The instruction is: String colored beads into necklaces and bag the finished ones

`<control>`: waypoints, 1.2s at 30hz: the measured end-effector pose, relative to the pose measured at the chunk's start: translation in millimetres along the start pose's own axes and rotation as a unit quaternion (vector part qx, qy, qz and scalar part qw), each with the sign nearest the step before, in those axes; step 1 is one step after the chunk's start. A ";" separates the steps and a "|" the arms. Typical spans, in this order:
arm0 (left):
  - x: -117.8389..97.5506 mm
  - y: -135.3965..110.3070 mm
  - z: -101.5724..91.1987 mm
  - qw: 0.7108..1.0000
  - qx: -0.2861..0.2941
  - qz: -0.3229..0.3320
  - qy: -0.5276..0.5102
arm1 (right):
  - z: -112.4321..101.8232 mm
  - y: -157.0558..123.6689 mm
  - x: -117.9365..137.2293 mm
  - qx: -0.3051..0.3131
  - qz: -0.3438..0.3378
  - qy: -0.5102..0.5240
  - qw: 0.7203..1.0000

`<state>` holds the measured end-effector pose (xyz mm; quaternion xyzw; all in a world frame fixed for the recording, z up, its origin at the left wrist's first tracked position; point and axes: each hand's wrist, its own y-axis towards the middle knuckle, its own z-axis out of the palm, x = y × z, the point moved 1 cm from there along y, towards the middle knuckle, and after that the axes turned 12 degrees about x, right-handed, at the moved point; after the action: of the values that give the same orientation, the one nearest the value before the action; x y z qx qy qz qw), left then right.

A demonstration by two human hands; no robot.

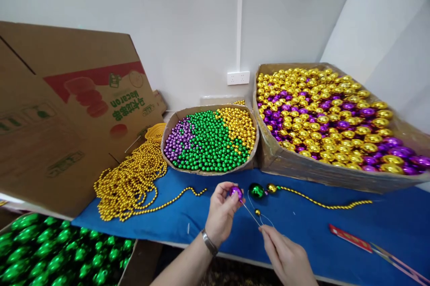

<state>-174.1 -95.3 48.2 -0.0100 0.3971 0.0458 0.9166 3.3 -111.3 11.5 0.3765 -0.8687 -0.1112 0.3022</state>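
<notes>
The blue-covered surface (312, 232) spreads beneath and beyond both sets of fingers. The large box (292, 167) of gold and purple beads stands beyond the fingers and to their right; the smaller tray (198, 172) of purple, green and gold beads lies straight beyond the left fingers. The left hand (220, 214) reaches up and forward, wrist bent, its fingers pinched on a purple bead (236, 192), with no gap left between them. The right hand (284, 250) sits lower and nearer the body, back upward, thumb and fingers pressed together on a thin rod (251, 214). The rod's long axis slants forward and leftward from the right fingers to the purple bead's near right side; whether its tip is inside the bead cannot be told. A gold strand (322, 201) runs off to the right beyond the right fingers. Just right of the left fingers rests a green bead (256, 190). A small gold bead (257, 211) and a fine thread (268, 219) lie between the two hands.
</notes>
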 end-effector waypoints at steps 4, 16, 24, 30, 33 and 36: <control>-0.2 -2.7 -1.3 0.999 0.030 -0.033 -0.026 | 0.2 1.1 -1.1 0.015 0.007 0.041 0.999; -5.8 -4.9 1.7 0.999 0.053 -0.004 -0.001 | -3.1 3.4 -7.0 0.006 0.002 0.053 0.999; 1.5 -7.8 2.6 0.998 0.059 0.002 0.007 | 1.5 1.9 -7.6 0.001 0.001 0.049 0.999; -3.5 -8.3 5.9 0.981 0.116 -0.010 0.155 | -3.1 13.7 -8.7 -0.032 -0.010 0.035 0.999; -26.2 10.0 -6.5 0.952 0.090 0.037 0.290 | -7.8 13.3 -12.1 -0.055 -0.009 0.020 0.998; -56.1 42.4 -26.7 0.829 0.034 0.111 0.547 | -9.1 8.4 -14.8 -0.062 0.003 0.016 0.998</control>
<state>-235.6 -58.9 71.6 0.0418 0.8333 0.1210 0.5378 11.8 -94.5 15.7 0.3556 -0.8565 -0.1582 0.3390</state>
